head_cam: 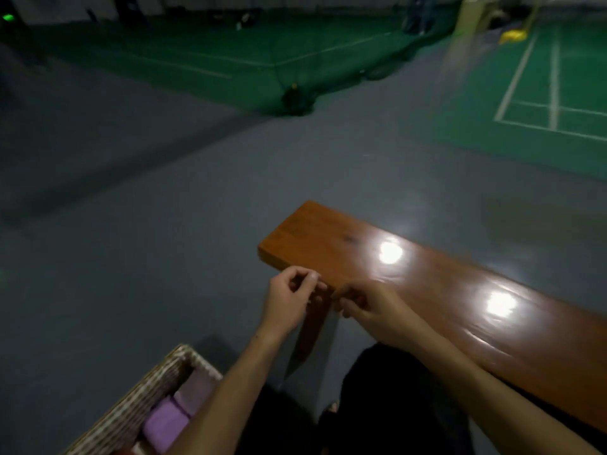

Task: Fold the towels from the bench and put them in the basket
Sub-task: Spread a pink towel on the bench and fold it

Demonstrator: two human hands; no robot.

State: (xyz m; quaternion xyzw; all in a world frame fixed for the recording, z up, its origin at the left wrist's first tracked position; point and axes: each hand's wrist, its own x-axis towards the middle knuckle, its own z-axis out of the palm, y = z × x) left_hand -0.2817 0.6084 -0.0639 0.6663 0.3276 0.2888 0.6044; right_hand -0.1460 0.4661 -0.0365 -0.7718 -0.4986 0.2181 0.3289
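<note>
Both bare hands hang in front of the person, just off the near end of the long glossy orange-brown wooden counter (427,290). The left hand (289,302) has its fingers curled in, fingertips close to the thumb, and nothing shows between them. The right hand (368,307) sits just beside it, fingers also loosely curled, over the counter's near edge; whether it touches the wood I cannot tell, the picture is blurred there. The two hands are close together, almost meeting, with no cloth in either.

Down at the lower left stands the pale woven wicker basket (131,405), its rim partly covered by the left forearm. Inside it lie folded lilac-purple towels (167,421), one brighter block nearest and a paler one behind it.

Two bright ceiling-light reflections sit on the polished counter top. One counter leg drops down under the near end, right below the hands. The floor (147,241) around is dull blue-grey, and further off lies a green sports court with white lines (542,103). The person's dark-clothed lap fills the bottom middle.
</note>
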